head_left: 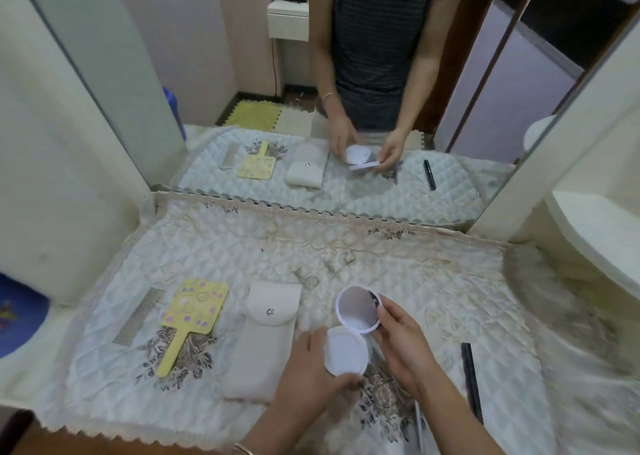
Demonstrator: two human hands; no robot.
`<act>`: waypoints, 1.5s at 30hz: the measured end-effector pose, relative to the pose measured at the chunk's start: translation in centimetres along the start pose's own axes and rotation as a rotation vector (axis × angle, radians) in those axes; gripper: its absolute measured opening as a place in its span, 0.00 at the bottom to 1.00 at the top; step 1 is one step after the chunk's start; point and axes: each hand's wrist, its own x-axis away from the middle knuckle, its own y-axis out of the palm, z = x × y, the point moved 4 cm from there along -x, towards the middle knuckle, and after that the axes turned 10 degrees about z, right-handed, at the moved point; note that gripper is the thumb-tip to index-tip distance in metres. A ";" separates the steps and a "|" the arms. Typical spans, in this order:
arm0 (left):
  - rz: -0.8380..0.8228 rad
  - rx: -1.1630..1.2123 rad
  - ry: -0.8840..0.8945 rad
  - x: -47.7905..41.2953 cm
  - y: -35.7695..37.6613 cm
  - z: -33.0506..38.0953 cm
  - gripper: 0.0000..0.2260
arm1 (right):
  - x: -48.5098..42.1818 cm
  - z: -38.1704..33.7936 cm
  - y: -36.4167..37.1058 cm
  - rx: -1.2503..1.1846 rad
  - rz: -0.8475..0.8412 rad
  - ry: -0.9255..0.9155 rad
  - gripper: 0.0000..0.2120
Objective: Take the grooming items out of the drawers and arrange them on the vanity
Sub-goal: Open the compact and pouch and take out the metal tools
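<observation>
Both my hands hold a round white folding compact mirror point(356, 311), hinged open just above the quilted vanity cloth point(398, 271). My left hand point(311, 375) grips the lower half. My right hand point(403, 340) pinches the upper half, whose glass faces me. On the cloth to the left lie a fine-tooth comb point(140, 316), a yellow hand mirror point(192, 316) with its handle toward me, and a cream snap-button pouch point(263, 340). A black comb point(471, 382) lies to the right of my right forearm.
The large vanity mirror point(346, 91) stands along the back and reflects the items and the person. A cream rounded shelf point(595, 236) juts in at the right. A blue object point(17, 312) sits beyond the left edge. The cloth's scalloped hem hangs over the front edge.
</observation>
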 end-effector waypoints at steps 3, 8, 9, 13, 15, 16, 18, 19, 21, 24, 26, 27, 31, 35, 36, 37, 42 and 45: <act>0.021 -0.093 0.014 -0.5 0.8 -0.5 0.43 | -1.5 0.5 0.8 0.127 -0.024 0.015 0.11; 0.045 -0.269 0.165 -1.6 2.2 -1.8 0.32 | -2.9 0.6 1.4 0.440 -0.020 -0.080 0.14; 0.042 -0.273 0.189 -1.6 2.2 -1.8 0.32 | -2.9 0.4 1.5 0.520 -0.017 -0.119 0.14; 0.033 -0.262 0.248 -1.3 2.5 -1.9 0.33 | -2.3 -0.5 -0.6 0.653 0.184 -0.275 0.16; 0.016 -0.282 0.238 -1.5 2.5 -1.6 0.32 | -1.2 -1.0 -3.1 0.707 0.358 -0.358 0.12; 0.022 -0.291 0.239 -1.5 2.4 -1.4 0.32 | -0.5 -1.0 -4.5 0.737 0.423 -0.370 0.11; 0.029 -0.270 0.246 -1.6 2.6 -1.6 0.35 | 1.0 -0.4 -6.4 0.787 0.472 -0.328 0.08; 0.004 -0.256 0.223 -1.7 2.7 -1.7 0.37 | 1.6 0.3 -6.9 0.836 0.463 -0.284 0.08; -0.016 -0.256 0.212 -1.6 2.7 -1.9 0.37 | 2.3 1.9 -7.3 0.950 0.439 -0.228 0.10; -0.013 -0.210 0.255 -1.2 2.6 -1.9 0.38 | 2.7 2.9 -7.2 1.040 0.449 -0.222 0.06; -0.027 -0.089 0.223 -0.8 2.0 -1.3 0.37 | 3.1 2.7 -6.9 1.030 0.446 -0.245 0.04; -0.008 0.006 0.191 -0.7 1.5 -1.0 0.34 | 3.5 2.4 -6.4 0.991 0.429 -0.268 0.05; -0.075 0.494 -0.079 -0.8 0.0 1.8 0.10 | 4.8 1.1 -3.9 0.738 0.277 -0.360 0.11; -0.143 0.704 -0.172 -1.6 -0.2 4.1 0.07 | 6.1 0.3 -2.1 0.627 0.169 -0.389 0.09; -0.136 0.722 -0.177 -1.6 -0.3 4.4 0.07 | 6.3 0.2 -2.0 0.614 0.168 -0.391 0.09; -0.127 0.734 -0.180 -1.6 -0.3 4.6 0.07 | 6.6 0.2 -2.0 0.613 0.171 -0.391 0.09; -0.024 0.756 -0.204 -1.8 0.1 5.7 0.09 | 7.3 -0.5 -2.2 0.716 0.274 -0.491 0.09; -0.012 0.848 -0.288 -1.9 0.8 6.8 0.10 | 7.2 -0.9 -2.6 0.733 0.343 -0.515 0.05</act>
